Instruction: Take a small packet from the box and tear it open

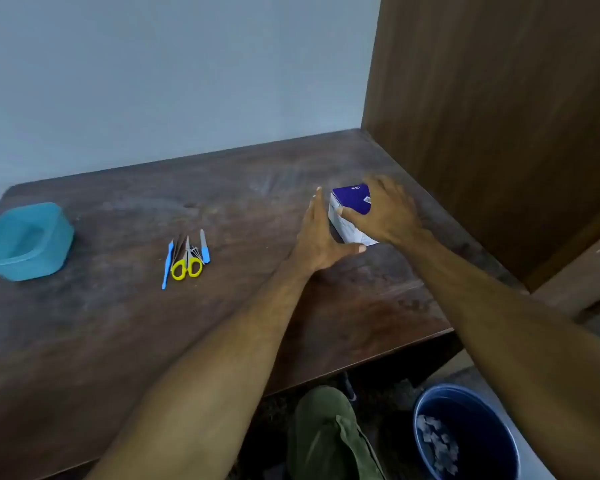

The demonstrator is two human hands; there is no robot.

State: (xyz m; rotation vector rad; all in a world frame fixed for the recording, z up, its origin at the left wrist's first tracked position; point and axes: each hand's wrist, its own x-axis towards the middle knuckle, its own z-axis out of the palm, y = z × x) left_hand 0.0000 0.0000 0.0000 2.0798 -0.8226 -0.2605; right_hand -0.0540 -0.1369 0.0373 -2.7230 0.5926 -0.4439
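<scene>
Reaching both forearms across worktop. Left hand pressing flat, fingers straight, against box left side; right hand grasping its top, fingers curled. Likely securing box before lifting; next needing firm two-sided squeeze. Box standing far right by wooden panel, long axis running toward camera, purple face up.
</scene>
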